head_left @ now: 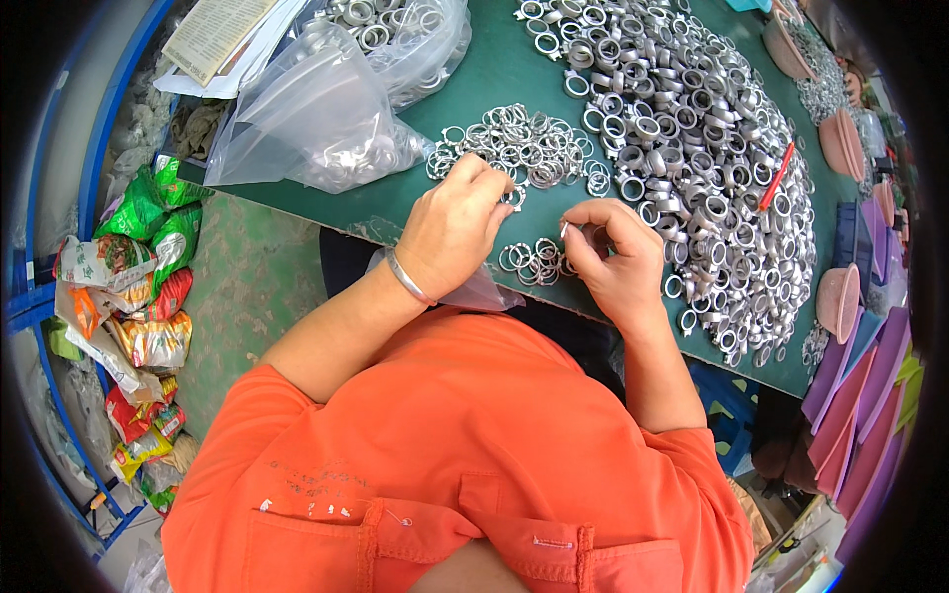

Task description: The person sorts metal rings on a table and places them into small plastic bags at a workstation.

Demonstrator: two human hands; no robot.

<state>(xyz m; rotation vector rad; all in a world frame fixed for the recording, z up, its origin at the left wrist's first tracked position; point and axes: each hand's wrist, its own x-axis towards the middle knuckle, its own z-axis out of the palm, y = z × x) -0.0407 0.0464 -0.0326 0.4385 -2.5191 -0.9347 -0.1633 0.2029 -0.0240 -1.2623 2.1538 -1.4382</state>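
Note:
My left hand, with a bangle on its wrist, is closed over the near edge of the table. Between its fingertips is a small silver metal ring. My right hand is pinched just to the right, with a tiny pale glint at the fingertips; what it holds is too small to make out. Just beyond my left hand lies a loose heap of thin metal rings. A smaller cluster of rings sits between my hands, close to the table edge, partly hidden by my right fingers.
A large pile of thicker grey metal rings covers the table's right side, with a red pen on it. Clear plastic bags of rings stand at the left. Pink bowls and purple bins line the far right. Blue shelving holds colourful packets.

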